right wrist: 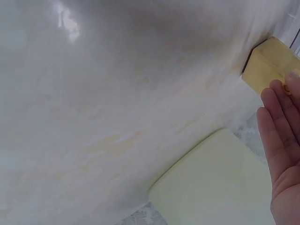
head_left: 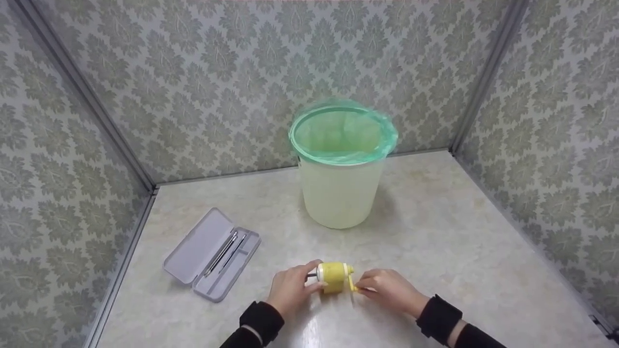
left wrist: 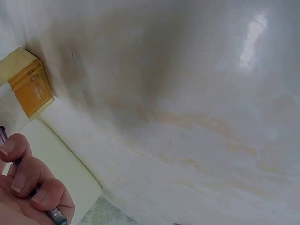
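Note:
A yellow hand-crank pencil sharpener (head_left: 333, 276) with a white front stands on the table in the head view. To its left my left hand (head_left: 292, 286) grips a dark pencil (left wrist: 57, 216), whose far part enters the sharpener's front. The left wrist view shows curled fingers (left wrist: 33, 176) round the pencil and the sharpener's clear orange shavings drawer (left wrist: 35, 91). On the right side, my right hand (head_left: 389, 290) pinches the yellow crank handle (head_left: 352, 282) between thumb and fingers. Most of the handle is hidden by the fingers in the right wrist view.
Behind the sharpener stands a pale bin (head_left: 341, 193) with a green liner (head_left: 387, 137) over its rim. An open grey pencil case (head_left: 198, 246) holding pencils (head_left: 221, 254) lies at the left. Patterned panels (head_left: 217, 96) enclose the table (head_left: 435, 217) at the back and sides.

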Tool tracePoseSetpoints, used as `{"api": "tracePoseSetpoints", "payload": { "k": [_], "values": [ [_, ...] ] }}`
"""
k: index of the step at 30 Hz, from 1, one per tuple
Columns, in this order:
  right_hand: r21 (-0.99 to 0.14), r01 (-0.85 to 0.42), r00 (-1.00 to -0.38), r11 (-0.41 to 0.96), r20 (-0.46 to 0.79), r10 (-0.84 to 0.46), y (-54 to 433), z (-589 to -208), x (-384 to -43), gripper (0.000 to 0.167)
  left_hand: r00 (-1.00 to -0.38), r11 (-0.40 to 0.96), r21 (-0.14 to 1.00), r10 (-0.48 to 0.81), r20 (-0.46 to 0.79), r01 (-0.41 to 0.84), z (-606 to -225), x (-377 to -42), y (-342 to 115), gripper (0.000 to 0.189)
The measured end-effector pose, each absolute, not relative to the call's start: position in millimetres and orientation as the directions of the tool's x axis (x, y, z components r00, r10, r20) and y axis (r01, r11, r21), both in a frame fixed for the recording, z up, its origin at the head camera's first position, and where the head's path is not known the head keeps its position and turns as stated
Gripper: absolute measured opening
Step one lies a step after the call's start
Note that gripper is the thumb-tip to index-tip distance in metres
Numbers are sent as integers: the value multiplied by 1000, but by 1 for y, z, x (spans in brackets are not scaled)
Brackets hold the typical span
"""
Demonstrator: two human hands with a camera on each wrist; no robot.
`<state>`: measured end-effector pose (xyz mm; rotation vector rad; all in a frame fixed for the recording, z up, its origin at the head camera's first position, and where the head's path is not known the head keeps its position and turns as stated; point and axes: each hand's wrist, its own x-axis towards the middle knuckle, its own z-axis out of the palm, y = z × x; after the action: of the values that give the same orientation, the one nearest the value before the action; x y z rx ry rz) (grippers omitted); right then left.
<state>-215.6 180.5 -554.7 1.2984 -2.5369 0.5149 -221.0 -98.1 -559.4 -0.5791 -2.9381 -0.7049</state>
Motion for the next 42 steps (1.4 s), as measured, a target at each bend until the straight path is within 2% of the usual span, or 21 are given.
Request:
{"api": "tracePoseSetpoints", "payload": {
  "k": [6,14,24,42],
  "values": [
    [-156,-833,-545,530,394,-741,181,-552,-216,10,-927,830,413,341,159,376,-560,-220,-99,55],
    [-195,-818,-573,541,367,-733,181,-547,-214,9,-922,833,395,347,172,387,-561,-223,-99,53],
    [-171,-823,-560,541,402,-724,182,-541,-215,9,-919,838,379,349,184,393,-561,-225,-99,53],
    [-138,-855,-493,500,514,-702,184,-538,-223,14,-911,828,380,365,192,413,-565,-225,-98,49]
  ]
}}
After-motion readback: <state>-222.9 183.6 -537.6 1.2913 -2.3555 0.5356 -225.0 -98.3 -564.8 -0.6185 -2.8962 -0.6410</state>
